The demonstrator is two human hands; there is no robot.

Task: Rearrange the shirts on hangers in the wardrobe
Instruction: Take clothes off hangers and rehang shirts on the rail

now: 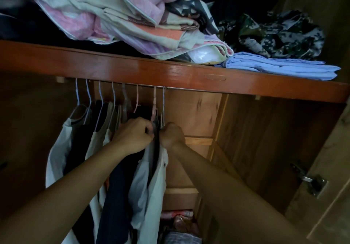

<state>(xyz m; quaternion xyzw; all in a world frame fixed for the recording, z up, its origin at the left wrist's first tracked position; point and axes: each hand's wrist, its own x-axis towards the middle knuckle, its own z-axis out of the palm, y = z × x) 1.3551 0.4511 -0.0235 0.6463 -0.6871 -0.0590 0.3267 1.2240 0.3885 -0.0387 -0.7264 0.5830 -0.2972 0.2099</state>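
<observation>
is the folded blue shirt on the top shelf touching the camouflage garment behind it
Touching. The head view shows the camouflage garment lying over the back edge of the folded blue shirt, with no gap between them.

You have eight hangers (113,99) on the rail (144,85), bunched at its left end. White and dark shirts (113,177) hang upright, pressed together; the rightmost is a white shirt (155,183).
</observation>
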